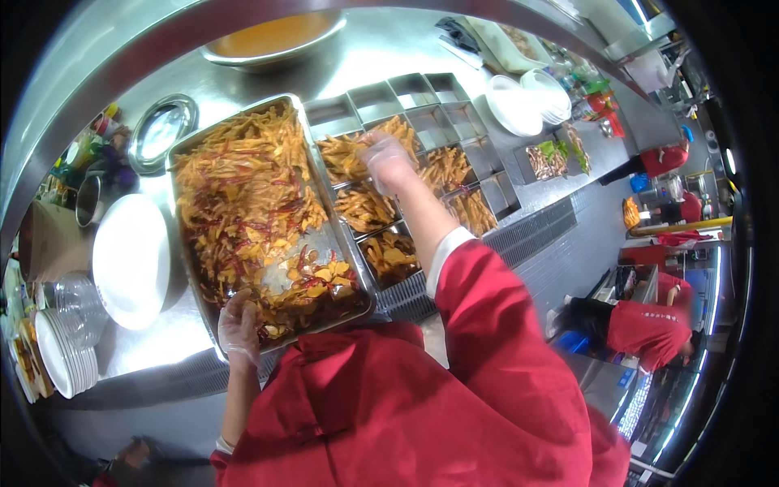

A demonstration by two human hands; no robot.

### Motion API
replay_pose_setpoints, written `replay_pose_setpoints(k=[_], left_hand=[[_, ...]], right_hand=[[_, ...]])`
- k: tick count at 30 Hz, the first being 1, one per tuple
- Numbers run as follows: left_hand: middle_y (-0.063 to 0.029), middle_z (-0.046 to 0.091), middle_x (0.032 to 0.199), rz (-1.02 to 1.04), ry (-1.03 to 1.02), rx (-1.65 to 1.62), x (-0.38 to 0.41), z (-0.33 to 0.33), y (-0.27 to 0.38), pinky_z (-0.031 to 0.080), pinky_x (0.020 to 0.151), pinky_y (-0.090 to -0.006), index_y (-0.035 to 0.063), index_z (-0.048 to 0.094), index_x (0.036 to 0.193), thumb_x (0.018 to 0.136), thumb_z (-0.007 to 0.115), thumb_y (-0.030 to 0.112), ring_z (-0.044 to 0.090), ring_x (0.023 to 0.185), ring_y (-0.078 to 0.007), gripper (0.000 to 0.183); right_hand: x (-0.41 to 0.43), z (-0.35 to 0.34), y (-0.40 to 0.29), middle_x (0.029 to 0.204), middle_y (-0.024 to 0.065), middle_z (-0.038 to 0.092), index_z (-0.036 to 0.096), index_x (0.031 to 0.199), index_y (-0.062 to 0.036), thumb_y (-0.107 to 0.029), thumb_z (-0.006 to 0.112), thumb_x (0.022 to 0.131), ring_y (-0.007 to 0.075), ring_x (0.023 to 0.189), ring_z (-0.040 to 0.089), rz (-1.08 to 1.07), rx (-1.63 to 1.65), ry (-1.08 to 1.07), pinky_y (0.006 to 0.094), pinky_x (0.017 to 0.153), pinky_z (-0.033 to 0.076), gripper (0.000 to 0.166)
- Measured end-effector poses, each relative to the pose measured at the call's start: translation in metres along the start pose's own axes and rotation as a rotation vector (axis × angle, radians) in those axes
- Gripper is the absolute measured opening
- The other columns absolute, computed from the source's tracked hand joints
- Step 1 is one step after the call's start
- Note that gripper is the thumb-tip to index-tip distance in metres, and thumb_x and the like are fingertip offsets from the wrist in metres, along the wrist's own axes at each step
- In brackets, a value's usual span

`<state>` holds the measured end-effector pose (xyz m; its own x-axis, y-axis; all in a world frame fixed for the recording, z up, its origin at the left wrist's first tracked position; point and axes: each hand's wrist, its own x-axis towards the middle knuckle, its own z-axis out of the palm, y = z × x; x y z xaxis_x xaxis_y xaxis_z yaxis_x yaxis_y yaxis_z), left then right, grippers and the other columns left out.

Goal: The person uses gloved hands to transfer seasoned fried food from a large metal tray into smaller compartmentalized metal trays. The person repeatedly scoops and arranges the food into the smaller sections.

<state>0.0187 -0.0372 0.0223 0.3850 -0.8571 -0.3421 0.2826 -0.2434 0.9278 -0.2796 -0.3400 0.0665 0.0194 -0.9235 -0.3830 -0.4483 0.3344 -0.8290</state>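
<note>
A large metal tray (359, 268) holds chicken feet (243, 158) mixed with red chillies and yellowish slices in dark sauce. My left hand (239, 325), in a clear plastic glove, is at the tray's near left corner, fingers bent over the food by the rim; whether they hold anything is unclear. To the tray's right stand square metal containers (426, 125), several filled with chicken feet and others without food. My right hand (386, 159), gloved too, is over the filled containers, its fingertips on chicken feet (398, 131); I cannot tell whether it grips any.
A bowl of orange liquid (274, 39) stands at the back. An oval metal dish (163, 134), a white oval plate (131, 262) and stacked plates (64, 353) are on the left. White bowls (514, 106) and a container of meat and greens (544, 161) lie right. People in red (645, 332) stand beyond.
</note>
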Motion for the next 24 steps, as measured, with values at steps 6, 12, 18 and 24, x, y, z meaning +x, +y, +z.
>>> replay_pose_setpoints(k=[6, 12, 18, 24], left_hand=[[-0.0008, 0.059, 0.08, -0.046, 0.137, 0.104, -0.01, -0.017, 0.005, 0.046, 0.061, -0.0221, 0.0, 0.062, 0.121, 0.096, 0.059, 0.002, 0.053, 0.067, -0.0085, 0.025], [-0.001, 0.061, 0.083, -0.083, 0.207, 0.064, -0.008, -0.027, -0.003, 0.048, 0.064, -0.0225, 0.0011, 0.062, 0.123, 0.096, 0.059, 0.005, 0.055, 0.071, -0.0086, 0.027], [-0.0017, 0.061, 0.087, -0.063, 0.218, 0.067, -0.003, -0.037, -0.003, 0.049, 0.065, -0.0232, 0.0016, 0.062, 0.124, 0.095, 0.059, 0.006, 0.055, 0.071, -0.009, 0.029], [0.0005, 0.061, 0.087, -0.054, 0.233, 0.002, -0.006, -0.047, 0.005, 0.048, 0.064, -0.0219, 0.0026, 0.062, 0.124, 0.098, 0.062, 0.009, 0.054, 0.072, -0.0072, 0.027]], right_hand=[[0.044, 0.01, -0.001, 0.142, 0.0152, 0.057, 0.054, 0.139, -0.0031, -0.014, 0.066, 0.096, 0.025, 0.129, 0.055, 0.001, -0.088, -0.154, 0.0308, 0.11, 0.042, 0.046], [0.089, -0.029, 0.052, 0.147, 0.0093, 0.052, 0.052, 0.138, -0.0073, -0.008, 0.047, 0.093, 0.0241, 0.136, 0.048, 0.12, 0.332, -0.274, 0.0299, 0.114, 0.037, 0.046], [0.055, -0.017, 0.031, 0.133, 0.0085, 0.064, 0.058, 0.132, -0.0098, -0.003, 0.051, 0.096, 0.023, 0.128, 0.056, 0.134, 0.393, -0.014, 0.0326, 0.111, 0.042, 0.037], [-0.008, -0.013, -0.002, 0.135, 0.0102, 0.064, 0.06, 0.136, -0.0059, -0.004, 0.053, 0.099, 0.0222, 0.121, 0.061, -0.17, -0.403, 0.053, 0.0305, 0.101, 0.048, 0.037]])
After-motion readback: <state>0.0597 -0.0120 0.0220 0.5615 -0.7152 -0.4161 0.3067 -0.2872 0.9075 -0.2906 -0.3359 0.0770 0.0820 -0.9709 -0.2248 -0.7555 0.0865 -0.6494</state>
